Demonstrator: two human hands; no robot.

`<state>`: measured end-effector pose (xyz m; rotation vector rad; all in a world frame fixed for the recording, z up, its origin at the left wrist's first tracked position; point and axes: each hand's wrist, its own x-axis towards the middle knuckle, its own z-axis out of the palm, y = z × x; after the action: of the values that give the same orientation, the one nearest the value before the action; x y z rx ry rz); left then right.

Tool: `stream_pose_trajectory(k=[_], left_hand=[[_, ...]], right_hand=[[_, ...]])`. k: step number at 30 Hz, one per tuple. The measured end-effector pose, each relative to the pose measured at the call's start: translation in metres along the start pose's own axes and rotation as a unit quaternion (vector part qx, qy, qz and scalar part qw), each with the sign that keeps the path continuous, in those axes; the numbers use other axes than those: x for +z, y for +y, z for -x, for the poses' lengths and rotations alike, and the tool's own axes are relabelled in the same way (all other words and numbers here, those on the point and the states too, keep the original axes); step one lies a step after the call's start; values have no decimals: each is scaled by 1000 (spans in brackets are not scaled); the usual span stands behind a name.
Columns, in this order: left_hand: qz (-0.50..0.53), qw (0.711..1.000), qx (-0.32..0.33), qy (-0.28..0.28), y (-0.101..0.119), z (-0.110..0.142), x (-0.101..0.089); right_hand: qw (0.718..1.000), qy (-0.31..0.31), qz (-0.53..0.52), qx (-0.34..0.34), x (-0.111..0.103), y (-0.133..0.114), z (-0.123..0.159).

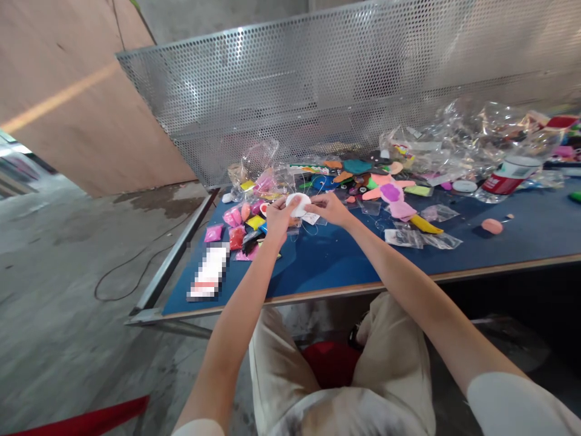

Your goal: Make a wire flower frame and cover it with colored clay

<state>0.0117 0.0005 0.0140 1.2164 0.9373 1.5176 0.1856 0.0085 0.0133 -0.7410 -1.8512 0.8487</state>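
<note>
A round white disc (298, 205) is held above the blue table, between my two hands. My left hand (278, 219) grips its left side, fingers closed on it. At the disc's right edge my right hand (332, 209) is closed in a pinch; whether it grips the disc or a thin strand there is too small to tell. Fine pale thread (310, 229) loops down below the hands. Just left of them lie small coloured packets, among them a yellow packet (255, 222) and a red packet (236, 237).
A perforated metal panel (290, 91) rises behind the blue table (318, 272). Felt pieces and clear plastic bags (472, 136) cover its back. On the right are a bottle with a red label (503, 178) and a pink ball (492, 226). A blurred-out white item (209, 271) lies front left.
</note>
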Motion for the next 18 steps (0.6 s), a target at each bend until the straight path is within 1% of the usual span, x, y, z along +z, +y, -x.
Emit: stream_pose_trajectory(k=[3,7,9,11,13,18], left_hand=[[-39,999,15,-33,3,-1,-4],[-111,984,47,-129,14,0,-13],[-140,972,39,-184,20,1,-17],[-161,961,33,-221,24,2,-20],[-183,955,38,-231,25,2,-22],[-216,950,47,-219,18,-3,-26]], right_hand=[[999,0,-35,29,-4,3,-1],[997,14,-59,41,-14,4,0],[998,13,-52,40,-20,3,1],[999,8,-39,37,-24,3,1],[999,-3,-24,41,-27,3,2],[996,-48,-8,77,-30,8,0]])
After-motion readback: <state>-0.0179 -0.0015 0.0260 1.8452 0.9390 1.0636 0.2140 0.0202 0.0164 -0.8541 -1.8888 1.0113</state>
